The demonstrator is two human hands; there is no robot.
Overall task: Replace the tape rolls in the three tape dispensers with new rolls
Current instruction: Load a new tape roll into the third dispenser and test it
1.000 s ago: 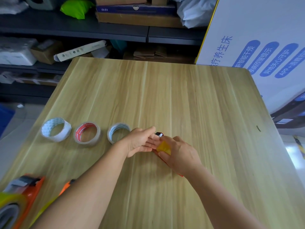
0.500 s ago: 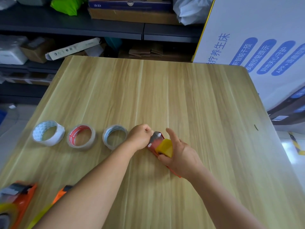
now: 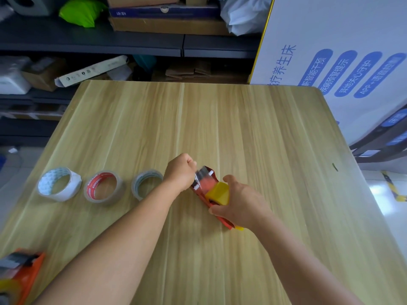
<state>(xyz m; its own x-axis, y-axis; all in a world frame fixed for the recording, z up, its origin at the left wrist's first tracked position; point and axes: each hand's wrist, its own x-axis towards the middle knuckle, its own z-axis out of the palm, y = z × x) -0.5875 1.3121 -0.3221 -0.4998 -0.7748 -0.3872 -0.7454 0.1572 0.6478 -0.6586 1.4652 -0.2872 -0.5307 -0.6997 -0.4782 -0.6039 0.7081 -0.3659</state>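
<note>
Right hand [image 3: 241, 202] is clamped around the red dispenser [image 3: 206, 186] with its yellow roll [image 3: 218, 193], long axis running up-left toward the left hand [image 3: 181, 170], which is fisted at the blurry cutter end, with 3 new rolls [image 3: 103, 187] just left.

Bright, even light; wide-angle edge distortion.
</note>
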